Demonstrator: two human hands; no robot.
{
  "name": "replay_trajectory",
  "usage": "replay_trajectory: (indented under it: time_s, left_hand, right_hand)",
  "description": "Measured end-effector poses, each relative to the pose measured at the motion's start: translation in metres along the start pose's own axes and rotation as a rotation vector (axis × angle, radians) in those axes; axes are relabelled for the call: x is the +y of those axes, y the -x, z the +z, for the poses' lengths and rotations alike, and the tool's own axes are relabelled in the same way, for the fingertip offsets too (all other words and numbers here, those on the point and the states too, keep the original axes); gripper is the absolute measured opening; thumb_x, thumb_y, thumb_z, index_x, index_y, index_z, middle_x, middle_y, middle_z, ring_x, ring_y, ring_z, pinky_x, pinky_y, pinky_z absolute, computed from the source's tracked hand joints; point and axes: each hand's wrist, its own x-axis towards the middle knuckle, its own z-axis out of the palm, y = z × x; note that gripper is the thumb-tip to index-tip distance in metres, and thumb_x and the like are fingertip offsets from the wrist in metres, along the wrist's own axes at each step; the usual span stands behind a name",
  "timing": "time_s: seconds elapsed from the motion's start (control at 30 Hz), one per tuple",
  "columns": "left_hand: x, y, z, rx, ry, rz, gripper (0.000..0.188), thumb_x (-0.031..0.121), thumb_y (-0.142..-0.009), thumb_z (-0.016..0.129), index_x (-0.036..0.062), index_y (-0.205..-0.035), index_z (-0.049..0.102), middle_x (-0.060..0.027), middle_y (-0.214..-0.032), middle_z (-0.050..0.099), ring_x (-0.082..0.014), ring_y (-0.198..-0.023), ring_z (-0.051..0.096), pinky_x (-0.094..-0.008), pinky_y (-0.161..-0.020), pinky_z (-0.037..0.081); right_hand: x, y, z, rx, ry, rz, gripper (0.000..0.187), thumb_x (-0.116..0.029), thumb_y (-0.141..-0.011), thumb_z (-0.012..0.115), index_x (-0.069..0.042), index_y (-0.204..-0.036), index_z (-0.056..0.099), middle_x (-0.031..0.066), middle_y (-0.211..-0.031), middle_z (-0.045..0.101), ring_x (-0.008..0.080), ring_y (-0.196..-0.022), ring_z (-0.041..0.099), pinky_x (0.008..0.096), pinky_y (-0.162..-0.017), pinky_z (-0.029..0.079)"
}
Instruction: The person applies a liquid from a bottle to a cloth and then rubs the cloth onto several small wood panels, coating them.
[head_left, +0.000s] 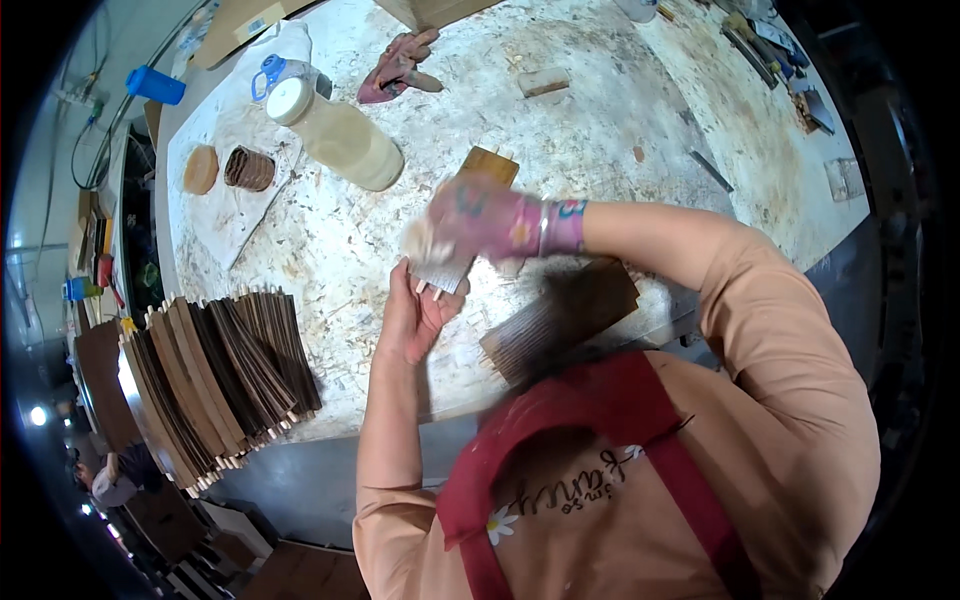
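A narrow wooden board (489, 168) with pale dowel pegs at both ends lies across the middle of the table, brown at its far end and greyish with fine lines at its near end. My bare left hand (428, 312) grips that near end, fingers closed around its edges beside the pegs. Over the board's middle is my right hand (485, 215), in a pink-purple flowered glove and smeared by motion. A pale, crumpled wad that looks like a cloth (425, 243) is under its fingers, pressed on the board. Close to my body lies a ribbed dark-brown board (535, 330), partly blurred.
Several brown boards with pegs (210, 380) stand in a row at the left table edge. A plastic jug of yellowish liquid (350, 145), a brown jar-like piece (250, 169) and a round tan disc (200, 170) stand far left. A pink glove (398, 68) lies behind; tools (760, 50) sit far right.
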Motion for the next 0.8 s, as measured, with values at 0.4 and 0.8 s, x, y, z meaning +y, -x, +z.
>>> replay_trajectory:
  time_s: [0.4,0.8]
  left_hand:
    - [-0.006,0.022,-0.002,0.143,-0.628,0.179,0.054,0.043,-0.105,0.036,-0.0021,-0.124,0.057,-0.0076,-0.092,0.064,-0.0119,-0.078,0.056,-0.0252,-0.07,0.044]
    - [-0.009,0.026,0.014,0.268,-1.107,0.381,0.037,0.012,-0.091,0.063,-0.0019,-0.124,0.059,-0.0106,-0.092,0.067,-0.0156,-0.075,0.059,-0.0307,-0.072,0.048]
  right_hand:
    - [0.069,0.088,-0.046,0.266,-0.12,0.552,0.024,-0.025,-0.089,0.061,-0.009,-0.108,0.063,0.0124,-0.106,0.061,0.0336,-0.097,0.062,0.0424,-0.086,0.048]
    - [-0.024,0.02,-0.056,0.163,0.07,0.12,0.017,-0.022,-0.087,0.058,-0.009,-0.095,0.066,0.0106,-0.105,0.064,0.0247,-0.097,0.063,0.0386,-0.09,0.05]
